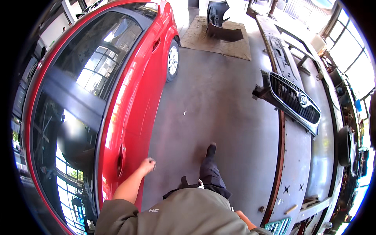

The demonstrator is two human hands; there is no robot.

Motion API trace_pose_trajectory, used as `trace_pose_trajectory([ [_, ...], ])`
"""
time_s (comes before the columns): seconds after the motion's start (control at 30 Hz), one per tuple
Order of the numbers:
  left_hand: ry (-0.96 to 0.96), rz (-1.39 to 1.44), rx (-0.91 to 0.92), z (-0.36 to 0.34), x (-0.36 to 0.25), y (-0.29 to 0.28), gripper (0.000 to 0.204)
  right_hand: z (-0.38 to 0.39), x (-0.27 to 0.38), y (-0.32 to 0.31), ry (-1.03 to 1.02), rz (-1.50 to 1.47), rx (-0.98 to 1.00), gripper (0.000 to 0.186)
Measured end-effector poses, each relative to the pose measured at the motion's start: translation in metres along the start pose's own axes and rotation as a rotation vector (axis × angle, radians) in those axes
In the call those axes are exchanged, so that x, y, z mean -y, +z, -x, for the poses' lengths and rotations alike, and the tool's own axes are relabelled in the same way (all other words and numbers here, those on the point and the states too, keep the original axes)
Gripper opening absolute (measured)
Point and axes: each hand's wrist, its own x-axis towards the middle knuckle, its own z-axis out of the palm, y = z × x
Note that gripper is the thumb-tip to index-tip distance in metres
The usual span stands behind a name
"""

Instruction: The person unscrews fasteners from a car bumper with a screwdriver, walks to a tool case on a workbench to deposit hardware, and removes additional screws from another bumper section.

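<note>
My left hand (147, 166) hangs beside the red car (137, 117) on my left, close to a door handle (121, 159) but apart from it. Its fingers are curled closed, and a small dark patch shows at them; what they hold, if anything, I cannot make out. Of my right arm only a piece of forearm (245, 220) shows at the lower edge, by my side. The right hand itself is out of the picture.
A black car grille (293, 98) with a chrome frame lies across a long metal bench frame (295, 156) on the right. Ahead, dark curved body panels (223, 31) stand on a brown sheet (192, 37) on the grey floor. My boot (211, 149) is forward.
</note>
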Motion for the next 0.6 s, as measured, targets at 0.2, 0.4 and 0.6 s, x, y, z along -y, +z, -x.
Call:
trace_pose_trajectory([
  [0.2,-0.141,0.18,-0.193,-0.172,-0.179,0.021,0.011,-0.176,0.273,-0.165,-0.102,0.571,-0.02,0.042],
  [0.4,-0.228,0.231,-0.12,-0.309,-0.331,0.01,0.014,-0.194,0.688,-0.411,-0.415,0.078,-0.524,0.044],
  [0.6,-0.285,0.145,-0.132,-0.526,-0.418,-0.004,0.025,-0.173,1.003,-0.562,-0.745,-0.345,-0.45,0.031],
])
